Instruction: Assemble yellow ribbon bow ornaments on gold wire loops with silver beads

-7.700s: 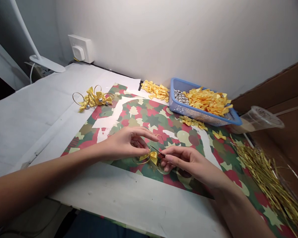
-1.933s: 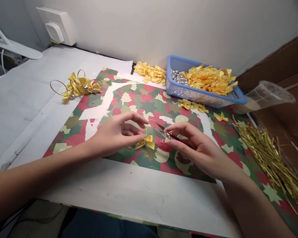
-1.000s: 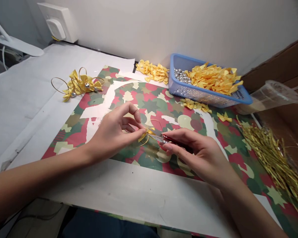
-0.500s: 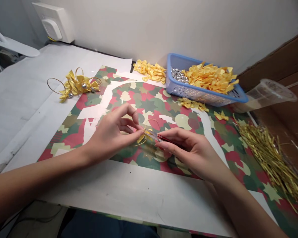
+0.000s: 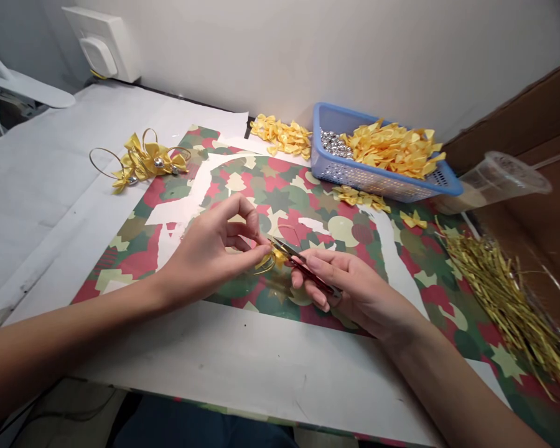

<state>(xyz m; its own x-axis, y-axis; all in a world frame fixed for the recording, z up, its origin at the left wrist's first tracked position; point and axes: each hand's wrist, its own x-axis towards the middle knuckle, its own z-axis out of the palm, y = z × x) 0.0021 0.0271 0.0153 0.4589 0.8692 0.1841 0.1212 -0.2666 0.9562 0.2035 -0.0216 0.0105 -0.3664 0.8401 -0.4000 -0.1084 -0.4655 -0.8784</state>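
Observation:
My left hand (image 5: 211,249) pinches a small yellow ribbon bow (image 5: 271,258) with a gold wire loop between thumb and fingertips, just above the patterned paper (image 5: 280,193). My right hand (image 5: 350,287) is closed round a small red-handled pair of scissors (image 5: 303,266). Its metal tip points left and meets the bow. Both hands are over the near middle of the paper.
A blue basket (image 5: 378,177) holds yellow bows and silver beads at the back. Loose bows (image 5: 282,135) lie beside it. Finished bows with wire loops (image 5: 142,160) rest at left. Gold twist ties (image 5: 508,298) pile at right, a clear plastic cup (image 5: 494,180) lies tipped behind them.
My right hand has turned and shifted its hold on the scissors, bringing the tip onto the bow. My left hand has kept its pinch on the bow throughout.

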